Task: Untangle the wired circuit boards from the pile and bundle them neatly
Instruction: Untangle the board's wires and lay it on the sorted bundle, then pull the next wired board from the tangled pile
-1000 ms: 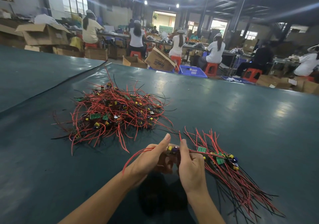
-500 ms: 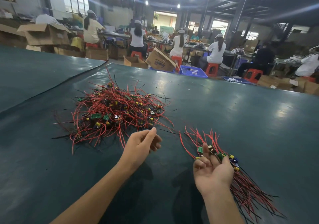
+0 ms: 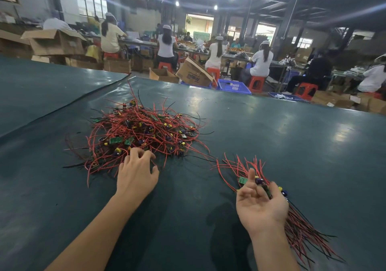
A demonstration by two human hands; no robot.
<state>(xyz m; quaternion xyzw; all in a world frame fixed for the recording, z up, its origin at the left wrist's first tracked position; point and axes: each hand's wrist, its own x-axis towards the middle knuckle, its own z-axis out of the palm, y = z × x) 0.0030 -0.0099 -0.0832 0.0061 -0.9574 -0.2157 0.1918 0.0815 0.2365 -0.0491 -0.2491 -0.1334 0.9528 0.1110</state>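
At a dark green counter [image 3: 271, 134], the left hand [image 3: 136, 174] reaches with spread, bent fingers into the near edge of a tangled pile of red-wired circuit boards [image 3: 142, 132], fingertips among the outermost wires but grasping nothing that can be seen. The right hand [image 3: 262, 206] lies palm up with fingers slack and released over a sorted bundle [image 3: 300, 231], whose boards are partly hidden behind the fingers and whose wire tails trail back past the wrist. Bare counter lies between the two hands and stretches wide beyond and right of the right hand to the far edge. Left of the left hand, a raised seam [image 3: 62, 107] crosses the mat. Beyond the edge sit workers [image 3: 261, 61], cardboard boxes [image 3: 194, 75] and a blue crate [image 3: 234, 86], their details blurred.
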